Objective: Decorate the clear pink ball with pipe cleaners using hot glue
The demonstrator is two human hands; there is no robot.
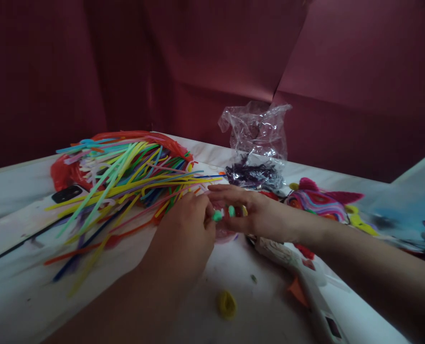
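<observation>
My left hand point(189, 229) has its fingers bent together around one end of a small green fuzzy piece point(217, 215), which looks like pipe cleaner. From the other side my right hand point(257, 210) curls thumb and fingers about the same small work, where a second green bit point(231, 210) shows in the gap. A pale pink item point(225, 236), its kind unclear, lies just under both hands. Much of what the fingers hold is hidden. Beneath my right forearm rests a white glue gun point(310, 286), partly covered.
Loose coloured pipe cleaners point(126, 181) spread over a red bag point(67, 173) at left, near a phone-like white object point(69, 193). A clear plastic bag point(258, 134) with dark strands stands behind. A colourful fuzzy craft point(316, 200) lies right; a yellow coil point(227, 305) lies in front.
</observation>
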